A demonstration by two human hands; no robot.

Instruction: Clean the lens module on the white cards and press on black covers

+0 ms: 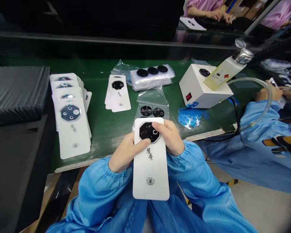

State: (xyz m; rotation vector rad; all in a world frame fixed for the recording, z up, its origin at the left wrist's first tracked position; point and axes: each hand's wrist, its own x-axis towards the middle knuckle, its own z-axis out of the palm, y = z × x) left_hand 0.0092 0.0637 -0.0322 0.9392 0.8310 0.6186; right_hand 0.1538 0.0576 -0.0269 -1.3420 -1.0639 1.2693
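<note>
Between my two hands is a white phone back cover (150, 168) with a black octagonal camera lens plate (146, 131) near its top and dark printed characters below. My left hand (124, 152) grips its left edge, thumb lying on the lower part of the plate. My right hand (171, 136) holds the upper right edge, its thumb on the plate's upper right; the fingers behind are hidden. Just beyond the cover, a clear plastic sheet (152, 97) carries round black lens pieces (158, 112). Two or more similar covers (121, 100) lie farther back on the green mat.
A fanned stack of white covers (74, 139) lies left, beside a black tray of dark sheets (16, 94). Behind are bagged lens sheets (152, 79). At right stand a white box with a red switch (196, 90) and a tilted bottle (224, 72). A co-worker's hands (271, 92) show far right.
</note>
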